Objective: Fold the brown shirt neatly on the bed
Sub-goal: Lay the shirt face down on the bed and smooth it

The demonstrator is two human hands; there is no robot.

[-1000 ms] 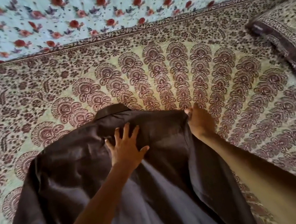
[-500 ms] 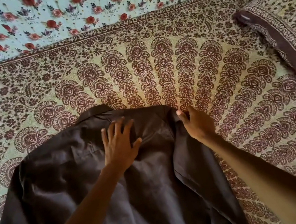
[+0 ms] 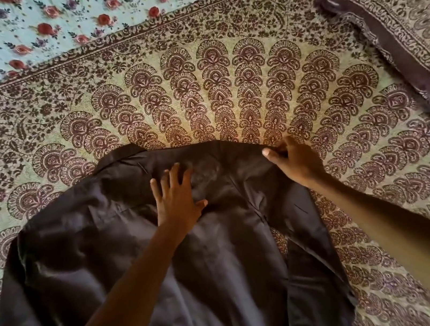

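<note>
The brown shirt [image 3: 87,256] lies spread on the bed, collar at the far edge, its right side folded inward. My left hand [image 3: 175,197] presses flat on the upper back of the shirt, fingers straight and spread. My right hand [image 3: 294,163] grips the shirt's right shoulder edge, thumb and fingers curled round the cloth. The lower part of the shirt runs out of view at the bottom, partly hidden by my forearms.
The bed [image 3: 224,85] is covered by a cream sheet with maroon paisley print. A matching pillow [image 3: 411,24] lies at the right edge. A light blue floral cloth [image 3: 45,23] runs along the far side.
My right hand has shifted slightly along the shoulder edge, keeping its grip. My left hand stays pressed on the shirt. The folded right side lies a little flatter.
</note>
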